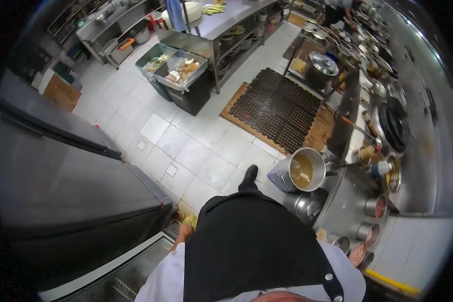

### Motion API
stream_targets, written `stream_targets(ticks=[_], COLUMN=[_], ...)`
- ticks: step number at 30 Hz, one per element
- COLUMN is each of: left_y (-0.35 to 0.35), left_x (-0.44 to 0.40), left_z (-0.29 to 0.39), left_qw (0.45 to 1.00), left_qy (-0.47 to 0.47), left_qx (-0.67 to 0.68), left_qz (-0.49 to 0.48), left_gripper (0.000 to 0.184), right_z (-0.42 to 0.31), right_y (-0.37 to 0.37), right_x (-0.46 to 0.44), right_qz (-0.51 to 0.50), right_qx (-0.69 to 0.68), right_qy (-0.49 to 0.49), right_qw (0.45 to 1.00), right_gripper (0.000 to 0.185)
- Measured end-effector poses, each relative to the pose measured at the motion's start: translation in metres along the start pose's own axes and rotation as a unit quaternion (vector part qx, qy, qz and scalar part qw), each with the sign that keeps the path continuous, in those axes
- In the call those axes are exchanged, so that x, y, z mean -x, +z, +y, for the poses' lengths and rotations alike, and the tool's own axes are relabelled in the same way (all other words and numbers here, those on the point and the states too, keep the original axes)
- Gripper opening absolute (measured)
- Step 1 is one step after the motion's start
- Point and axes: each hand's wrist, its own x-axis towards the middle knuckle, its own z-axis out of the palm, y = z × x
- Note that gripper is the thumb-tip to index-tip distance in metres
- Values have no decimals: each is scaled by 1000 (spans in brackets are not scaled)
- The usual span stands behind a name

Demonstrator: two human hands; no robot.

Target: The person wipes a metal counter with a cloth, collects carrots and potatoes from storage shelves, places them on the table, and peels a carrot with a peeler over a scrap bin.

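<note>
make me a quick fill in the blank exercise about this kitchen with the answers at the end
Of left and right, the hand by the tall grey cabinet is the person's ____.
The colour of the apron is ____.
The dark floor mat is dotted all over with small ____.
The big pot near the mat's right-hand corner is covered with a ____.

Missing words: left; black; holes; lid

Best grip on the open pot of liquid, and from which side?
Likely by both side handles, on opposite edges of the pot. Come two-handed from the picture's left: the counter crowds its right, and there's liquid inside, so keep it level.
</note>
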Motion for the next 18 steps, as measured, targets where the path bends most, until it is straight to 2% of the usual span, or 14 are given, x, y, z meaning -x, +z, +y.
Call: stream_targets(ticks=[4,6,8,10,12,13,14,17,18], left_y=[1,-4,-17,-30,-45,-50,-55,-79,-103], left_x=[-12,-20,-28,-41,-59,-70,-83,-121,-131], left_z=[10,17,34,50,68,74,82,121,141], left_qw=[997,994,990,987,984,981,980,973,973], left_qy=[-64,-94,-122,-140,-151,-156,-158,-154,-132], left_qx=[38,59,68,82,98,111,120,150,145], left_qz=[-5,-6,-5,0,9,14,26,80,119], left_gripper=[36,35,36,36,36,36,36,36,35], right_z=[-55,-99,-175,-263,-355,-371,-383,-510,-541], right_y=[-2,-10,-20,-29,-28,-25,-27,-40,-38], right_x=[-66,-97,-118,-141,-150,-210,-268,-276,-289], right_qz=[-80,-127,-175,-213,-217,-168,-109,-94,-104], right_qx=[63,60,21,-71,-208,8,229,249,199], right_qy=[-23,-103,-194,-159,34,-23,-80,-217,-200], right_qw=[995,985,965,962,953,986,964,939,954], right_gripper=[29,28,27,26,21,20,19,37,41])
